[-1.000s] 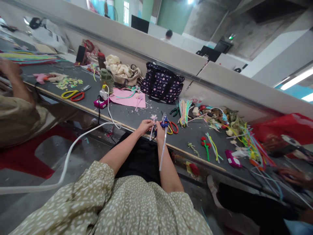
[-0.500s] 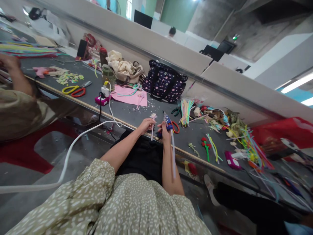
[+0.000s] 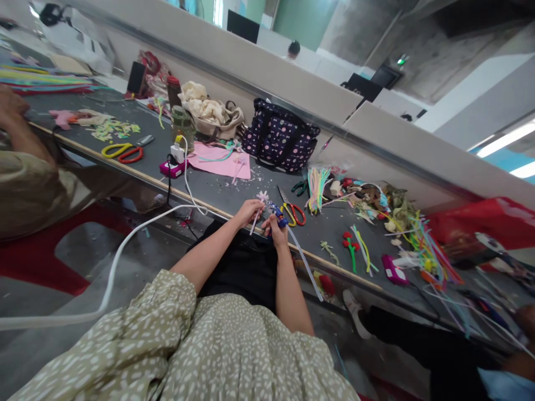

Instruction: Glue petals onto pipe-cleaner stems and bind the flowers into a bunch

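Between the fingers of my left hand (image 3: 249, 211) is the stem of a pale pink craft flower (image 3: 262, 196), its petals facing up. My right hand (image 3: 276, 229) is wrapped round a blue glue gun (image 3: 277, 214), with a long translucent glue stick (image 3: 306, 264) sticking out of its back end. The gun's front end points at the flower head, very close to it; I cannot tell whether they touch. Just beyond my right hand lie scissors (image 3: 297, 214) with red and yellow handles. A pink sheet (image 3: 221, 161) with another pale flower on it lies farther back.
A dark dotted bag (image 3: 281, 136) stands against the partition, beside a bundle of pastel pipe cleaners (image 3: 317, 189). Red flowers (image 3: 351, 248) lie at the right. A white cable (image 3: 121, 250) crosses in front of the table edge at left. Co-workers sit on both sides.
My right hand has tilted the glue gun leftward, bringing its front end to the flower, and the glue stick has swung out to the right. The flower stem now leans. The scissors are more visible.
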A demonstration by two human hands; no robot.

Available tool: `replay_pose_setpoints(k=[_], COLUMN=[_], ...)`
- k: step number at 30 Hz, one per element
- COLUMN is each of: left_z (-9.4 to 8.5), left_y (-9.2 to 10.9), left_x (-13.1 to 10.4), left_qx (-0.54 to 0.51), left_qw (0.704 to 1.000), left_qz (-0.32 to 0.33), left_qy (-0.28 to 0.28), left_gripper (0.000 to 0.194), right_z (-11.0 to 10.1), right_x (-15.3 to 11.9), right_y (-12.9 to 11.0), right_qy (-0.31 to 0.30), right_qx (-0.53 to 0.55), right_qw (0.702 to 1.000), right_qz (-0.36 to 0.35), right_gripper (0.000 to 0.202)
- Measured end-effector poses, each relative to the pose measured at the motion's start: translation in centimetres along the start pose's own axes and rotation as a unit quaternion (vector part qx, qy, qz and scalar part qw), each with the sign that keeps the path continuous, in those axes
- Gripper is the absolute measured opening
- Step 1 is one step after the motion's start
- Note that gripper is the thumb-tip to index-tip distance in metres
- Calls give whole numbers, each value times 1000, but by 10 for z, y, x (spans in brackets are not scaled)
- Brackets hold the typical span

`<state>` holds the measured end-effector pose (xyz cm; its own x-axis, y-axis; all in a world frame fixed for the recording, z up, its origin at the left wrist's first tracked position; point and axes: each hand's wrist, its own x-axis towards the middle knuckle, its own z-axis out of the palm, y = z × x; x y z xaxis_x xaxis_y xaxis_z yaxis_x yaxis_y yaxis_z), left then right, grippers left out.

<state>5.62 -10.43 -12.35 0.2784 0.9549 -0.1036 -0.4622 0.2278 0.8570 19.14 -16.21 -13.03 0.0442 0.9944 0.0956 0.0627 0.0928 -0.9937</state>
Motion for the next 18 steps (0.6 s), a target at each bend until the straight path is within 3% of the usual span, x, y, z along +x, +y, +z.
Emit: replay_pose_setpoints(k=[18], left_z=[0], left_y=[-1], left_x=[1], left_qx=[19], left_qw=[1000], left_qz=[4], left_qy=[-5], left_gripper=[23], right_z=[2], right_x=[5], right_y=[9], right_qy=[9], right_qx=[36], right_qw=[999], right_qz=[26], right_gripper=[46])
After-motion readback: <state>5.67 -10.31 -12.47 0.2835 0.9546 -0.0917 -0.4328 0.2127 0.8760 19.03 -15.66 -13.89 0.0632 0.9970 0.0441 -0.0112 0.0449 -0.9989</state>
